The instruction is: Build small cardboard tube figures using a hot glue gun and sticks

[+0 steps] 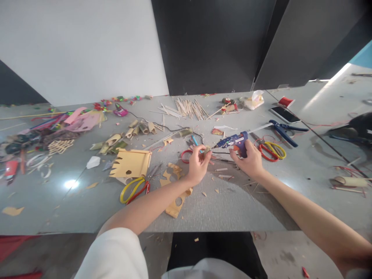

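My right hand [250, 158] is wrapped round the handle of a blue glue gun [231, 142] with an orange trigger. A pale glue stick [260, 128] juts from the gun's back end. The nozzle points left, close to a small bamboo piece [207, 150] pinched between the fingertips of my left hand [199, 164]. My fingers hide part of that piece. Whether the nozzle touches it I cannot tell. Beneath my left forearm lies a cut sheet of tan card [174, 207] with round holes.
Yellow-and-red scissors [135, 190] and a notched tan card box [130, 162] lie left. Bamboo tubes [110, 143] and thin sticks [190, 108] are farther back. To the right are more scissors [271, 151], blue-handled pliers [283, 131] and a phone [285, 114].
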Demonstrator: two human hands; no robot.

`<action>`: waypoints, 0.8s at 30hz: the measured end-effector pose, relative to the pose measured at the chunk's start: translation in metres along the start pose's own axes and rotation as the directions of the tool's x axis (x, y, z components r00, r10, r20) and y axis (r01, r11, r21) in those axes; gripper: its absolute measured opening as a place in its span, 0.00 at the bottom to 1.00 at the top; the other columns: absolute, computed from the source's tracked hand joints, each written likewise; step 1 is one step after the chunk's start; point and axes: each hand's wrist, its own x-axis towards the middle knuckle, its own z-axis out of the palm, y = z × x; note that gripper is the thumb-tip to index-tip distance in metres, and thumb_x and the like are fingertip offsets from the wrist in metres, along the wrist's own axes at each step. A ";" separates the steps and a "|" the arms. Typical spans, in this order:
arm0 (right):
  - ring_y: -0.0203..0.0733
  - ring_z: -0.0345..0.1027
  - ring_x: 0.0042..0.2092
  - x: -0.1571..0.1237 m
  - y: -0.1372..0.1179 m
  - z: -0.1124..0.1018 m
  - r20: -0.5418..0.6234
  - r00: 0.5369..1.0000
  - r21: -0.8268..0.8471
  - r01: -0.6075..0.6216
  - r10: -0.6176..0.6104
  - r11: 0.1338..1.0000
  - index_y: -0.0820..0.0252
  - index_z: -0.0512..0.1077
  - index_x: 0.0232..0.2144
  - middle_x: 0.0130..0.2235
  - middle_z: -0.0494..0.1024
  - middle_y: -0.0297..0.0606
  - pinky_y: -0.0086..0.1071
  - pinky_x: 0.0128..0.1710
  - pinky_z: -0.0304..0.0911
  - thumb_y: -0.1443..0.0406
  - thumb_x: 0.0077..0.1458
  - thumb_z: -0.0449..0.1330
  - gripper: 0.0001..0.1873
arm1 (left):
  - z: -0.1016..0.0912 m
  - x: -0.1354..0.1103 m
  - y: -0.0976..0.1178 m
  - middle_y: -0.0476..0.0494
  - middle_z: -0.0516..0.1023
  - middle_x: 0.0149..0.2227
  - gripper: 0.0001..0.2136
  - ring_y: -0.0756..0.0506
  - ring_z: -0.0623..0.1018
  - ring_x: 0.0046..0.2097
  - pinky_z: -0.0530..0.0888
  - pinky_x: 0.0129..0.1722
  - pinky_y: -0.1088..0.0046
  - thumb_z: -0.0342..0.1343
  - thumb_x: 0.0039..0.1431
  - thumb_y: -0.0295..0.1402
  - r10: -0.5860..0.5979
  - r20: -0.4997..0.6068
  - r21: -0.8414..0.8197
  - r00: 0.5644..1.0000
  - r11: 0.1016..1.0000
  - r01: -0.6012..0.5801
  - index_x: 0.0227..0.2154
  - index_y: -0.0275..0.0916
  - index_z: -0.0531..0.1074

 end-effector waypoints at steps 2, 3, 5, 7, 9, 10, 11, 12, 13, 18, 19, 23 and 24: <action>0.39 0.58 0.28 0.000 0.000 0.000 0.008 1.000 0.000 0.000 0.000 1.000 0.50 0.54 0.30 0.26 0.63 0.28 0.35 0.29 0.55 0.53 0.61 0.67 0.24 | 0.000 0.000 0.000 0.49 0.74 0.39 0.14 0.47 0.86 0.36 0.85 0.30 0.73 0.62 0.72 0.40 0.001 0.000 0.000 1.000 1.000 -0.001 0.53 0.45 0.65; 0.39 0.58 0.28 0.000 0.000 0.000 0.012 1.000 0.000 0.001 -0.001 1.000 0.50 0.55 0.30 0.26 0.63 0.29 0.35 0.29 0.55 0.53 0.61 0.67 0.23 | 0.000 0.000 0.000 0.49 0.74 0.40 0.14 0.47 0.86 0.36 0.86 0.30 0.73 0.62 0.72 0.40 0.002 0.002 0.003 1.000 1.000 -0.002 0.53 0.45 0.66; 0.39 0.58 0.28 0.000 -0.001 0.000 0.015 1.000 -0.003 0.001 -0.001 1.000 0.51 0.55 0.31 0.26 0.64 0.29 0.35 0.29 0.56 0.53 0.61 0.66 0.23 | 0.000 0.000 0.000 0.48 0.74 0.40 0.14 0.47 0.86 0.37 0.86 0.30 0.72 0.61 0.72 0.40 0.003 0.002 0.012 1.000 1.000 -0.003 0.54 0.45 0.66; 0.39 0.58 0.28 0.000 -0.001 -0.001 0.009 1.000 -0.009 0.006 -0.006 1.000 0.51 0.55 0.31 0.27 0.64 0.29 0.35 0.30 0.56 0.53 0.61 0.66 0.23 | 0.000 0.000 0.001 0.48 0.75 0.41 0.14 0.47 0.86 0.37 0.86 0.30 0.72 0.61 0.72 0.40 0.003 -0.007 0.021 1.000 1.000 -0.003 0.54 0.44 0.67; 0.39 0.59 0.29 0.000 -0.001 -0.001 0.003 1.000 -0.015 0.010 -0.010 1.000 0.51 0.55 0.31 0.27 0.64 0.29 0.35 0.31 0.57 0.53 0.61 0.66 0.22 | 0.000 0.000 0.001 0.48 0.75 0.40 0.14 0.46 0.86 0.37 0.86 0.30 0.71 0.62 0.72 0.40 -0.004 -0.016 0.022 1.000 1.000 0.004 0.54 0.44 0.67; 0.39 0.59 0.29 0.000 -0.001 -0.001 0.003 1.000 -0.016 0.010 -0.010 1.000 0.51 0.55 0.31 0.27 0.64 0.29 0.35 0.31 0.57 0.53 0.62 0.66 0.22 | 0.000 0.000 0.001 0.47 0.75 0.40 0.14 0.46 0.86 0.37 0.86 0.30 0.71 0.62 0.72 0.40 -0.008 -0.017 0.020 1.000 1.000 0.008 0.54 0.44 0.67; 0.40 0.59 0.29 -0.001 -0.001 -0.001 0.003 1.000 -0.016 0.010 -0.010 1.000 0.51 0.56 0.32 0.27 0.65 0.29 0.35 0.31 0.58 0.53 0.62 0.66 0.22 | 0.000 -0.001 0.001 0.47 0.75 0.41 0.14 0.46 0.86 0.38 0.86 0.30 0.72 0.62 0.72 0.40 -0.012 -0.016 0.017 1.000 1.000 0.012 0.53 0.44 0.67; 0.40 0.60 0.29 -0.001 -0.001 -0.001 0.004 1.000 -0.016 0.010 -0.010 1.000 0.51 0.56 0.32 0.28 0.65 0.29 0.35 0.32 0.58 0.53 0.62 0.66 0.21 | 0.000 -0.001 0.001 0.47 0.75 0.41 0.14 0.46 0.86 0.38 0.86 0.30 0.72 0.62 0.72 0.40 -0.014 -0.014 0.014 1.000 1.000 0.014 0.53 0.44 0.67; 0.40 0.60 0.30 -0.002 -0.001 0.000 0.006 1.000 -0.015 0.013 -0.012 1.000 0.51 0.57 0.32 0.28 0.66 0.29 0.35 0.32 0.58 0.53 0.62 0.66 0.21 | 0.000 -0.001 0.001 0.47 0.75 0.41 0.14 0.46 0.86 0.38 0.86 0.30 0.72 0.62 0.72 0.40 -0.015 -0.012 0.011 1.000 1.000 0.015 0.53 0.44 0.67; 0.41 0.61 0.30 -0.003 0.000 0.000 0.014 0.999 -0.025 0.033 -0.032 0.999 0.51 0.58 0.34 0.29 0.67 0.30 0.35 0.32 0.60 0.52 0.63 0.66 0.20 | 0.001 0.000 0.002 0.47 0.74 0.42 0.15 0.47 0.86 0.37 0.85 0.29 0.73 0.61 0.72 0.41 -0.013 -0.011 0.029 1.000 1.000 0.013 0.54 0.44 0.66; 0.40 0.61 0.30 -0.003 0.000 0.000 0.016 0.999 -0.026 0.032 -0.032 0.999 0.51 0.58 0.34 0.29 0.67 0.30 0.35 0.32 0.60 0.53 0.63 0.66 0.20 | 0.001 0.000 0.003 0.47 0.74 0.42 0.15 0.47 0.86 0.37 0.85 0.29 0.74 0.61 0.72 0.41 -0.010 -0.010 0.037 1.000 0.999 0.011 0.54 0.44 0.65; 0.40 0.61 0.31 -0.002 -0.001 -0.001 0.022 0.999 -0.020 0.035 -0.035 0.999 0.51 0.58 0.34 0.30 0.67 0.30 0.35 0.33 0.60 0.54 0.63 0.65 0.19 | 0.001 -0.001 0.002 0.46 0.74 0.44 0.15 0.48 0.86 0.37 0.84 0.29 0.75 0.62 0.72 0.42 0.000 -0.014 0.049 1.000 0.999 0.001 0.54 0.44 0.66; 0.40 0.61 0.31 -0.002 -0.002 -0.001 0.024 0.999 -0.018 0.037 -0.037 0.999 0.52 0.58 0.34 0.30 0.67 0.31 0.35 0.33 0.60 0.54 0.63 0.65 0.19 | 0.000 -0.001 0.001 0.46 0.74 0.44 0.16 0.48 0.86 0.37 0.84 0.29 0.74 0.62 0.72 0.42 -0.001 -0.016 0.045 1.000 0.999 0.002 0.54 0.44 0.66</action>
